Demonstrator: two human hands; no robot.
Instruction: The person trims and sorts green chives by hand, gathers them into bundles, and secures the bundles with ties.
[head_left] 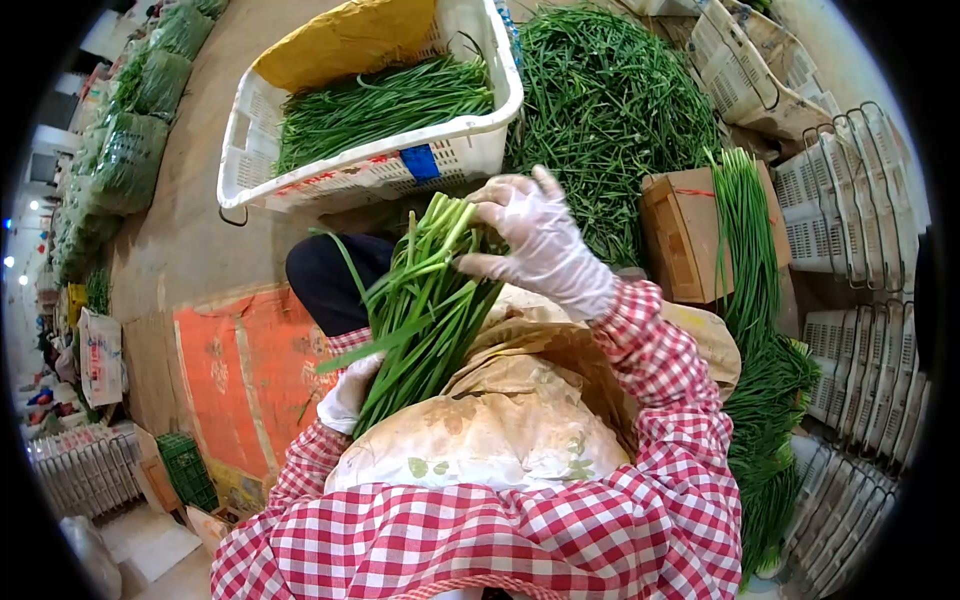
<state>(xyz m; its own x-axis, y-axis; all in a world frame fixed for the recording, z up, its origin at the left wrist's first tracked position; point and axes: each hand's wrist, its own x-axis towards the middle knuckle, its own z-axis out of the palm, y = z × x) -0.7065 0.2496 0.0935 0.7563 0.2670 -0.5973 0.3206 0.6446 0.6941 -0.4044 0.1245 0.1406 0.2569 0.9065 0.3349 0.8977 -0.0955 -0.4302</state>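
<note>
A loose bunch of long green stalks (425, 300) lies slanted over my lap, its pale cut ends up near the white crate. My gloved left hand (350, 393) is wrapped round the lower left side of the bunch, its fingers partly hidden under the leaves. At the pale ends is my gloved right hand (525, 235), thumb and fingers closing on a stalk, the other fingers raised. Beneath the bunch spreads a stained, light-coloured apron (490, 440).
Ahead stands a white crate (370, 165) holding green stalks. Right of it rises a heap of loose greens (610, 110). A cardboard box (690, 235), a tied bundle (745, 230) and stacked crates (860, 200) are at the right. An orange sheet (250, 365) lies at the left.
</note>
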